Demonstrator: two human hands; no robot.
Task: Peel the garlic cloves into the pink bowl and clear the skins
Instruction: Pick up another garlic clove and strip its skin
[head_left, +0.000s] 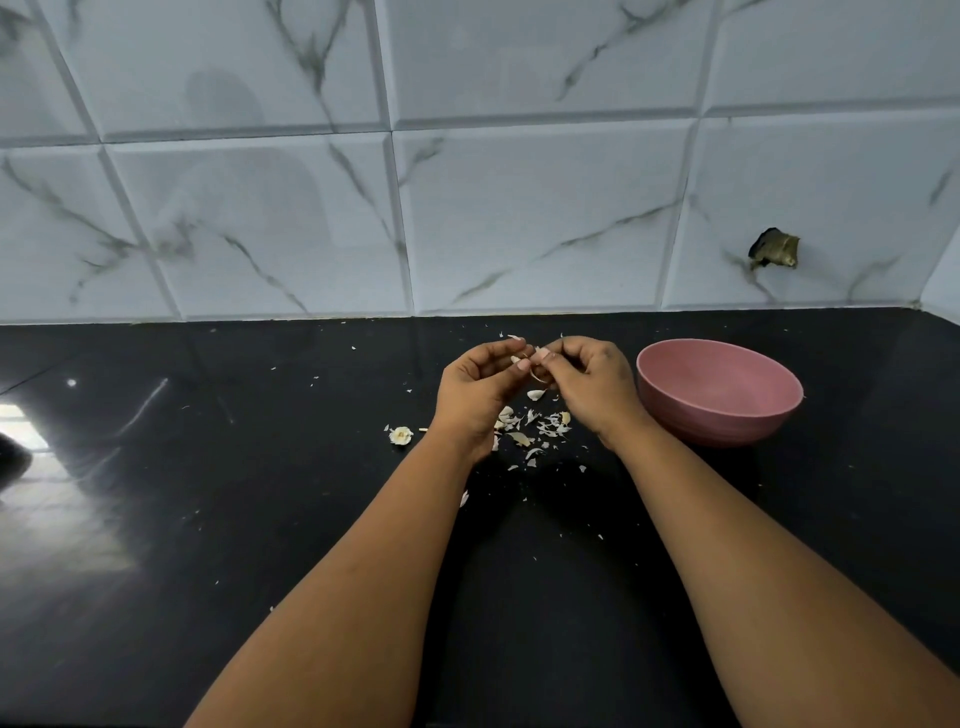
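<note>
— What's the setting?
— A glossy black desk (260, 519) against a marbled white tile wall (519, 208).
— Count things?
— One pink bowl (719, 392), just right of the grip. One garlic clove (535, 371), pinched between left hand (475, 387) and right hand (589, 382). Many skins (540, 428) lie beneath; one garlic stub (400, 435) lies left.
</note>
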